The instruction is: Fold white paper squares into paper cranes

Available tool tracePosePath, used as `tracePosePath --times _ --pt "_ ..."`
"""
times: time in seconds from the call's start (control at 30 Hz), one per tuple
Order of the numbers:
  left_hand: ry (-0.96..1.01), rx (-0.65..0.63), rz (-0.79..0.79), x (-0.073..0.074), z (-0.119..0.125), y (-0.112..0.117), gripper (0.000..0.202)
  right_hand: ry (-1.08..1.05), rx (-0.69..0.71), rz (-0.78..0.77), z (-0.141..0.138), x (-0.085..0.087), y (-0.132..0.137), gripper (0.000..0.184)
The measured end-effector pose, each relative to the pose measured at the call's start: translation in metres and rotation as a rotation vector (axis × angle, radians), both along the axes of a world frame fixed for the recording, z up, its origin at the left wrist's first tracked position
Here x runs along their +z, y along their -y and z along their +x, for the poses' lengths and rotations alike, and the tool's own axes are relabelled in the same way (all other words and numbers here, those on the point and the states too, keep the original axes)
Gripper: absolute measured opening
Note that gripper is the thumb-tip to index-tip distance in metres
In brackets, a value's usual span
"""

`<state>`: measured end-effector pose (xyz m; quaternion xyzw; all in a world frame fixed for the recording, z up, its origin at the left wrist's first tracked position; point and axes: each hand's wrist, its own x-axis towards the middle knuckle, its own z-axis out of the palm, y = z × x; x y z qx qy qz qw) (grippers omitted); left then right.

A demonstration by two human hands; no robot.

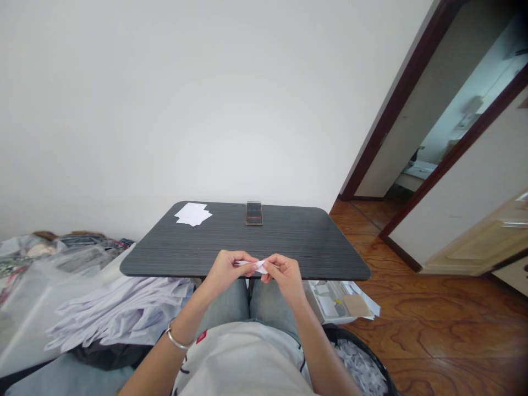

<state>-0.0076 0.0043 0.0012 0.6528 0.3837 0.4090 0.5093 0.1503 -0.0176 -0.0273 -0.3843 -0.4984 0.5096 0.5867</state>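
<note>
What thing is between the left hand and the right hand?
In the head view, a piece of white paper lies between the left hand and the right hand, held by both.

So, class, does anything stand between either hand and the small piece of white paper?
Nothing visible does: the left hand and right hand both grip the white paper at the near edge of the table. The phone lies farther back, clear of them.
</note>
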Motion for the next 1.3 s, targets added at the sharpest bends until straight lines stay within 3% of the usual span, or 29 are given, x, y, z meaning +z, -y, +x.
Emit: tracePosePath --times 0.27,0.73,1.2,1.3 --pt "-0.007 -0.019 -0.064 0.0028 0.0025 0.0 0.018 -0.057 0.023 -0.032 -0.0026 -0.002 -0.0011 0.014" --pt "-0.012 0.0 -0.024 0.0002 0.0034 -0.0008 0.022 -0.058 0.042 -0.037 -0.0037 -0.0043 -0.0026 0.018" --pt "-0.044 0.046 0.026 -0.002 0.0091 0.0033 0.022 0.09 -0.106 0.035 -0.0082 -0.0001 0.0013 0.021" --pt "-0.054 0.056 0.042 -0.0024 0.0096 0.0033 0.022 0.081 -0.085 0.039 -0.0088 0.0001 0.001 0.021"
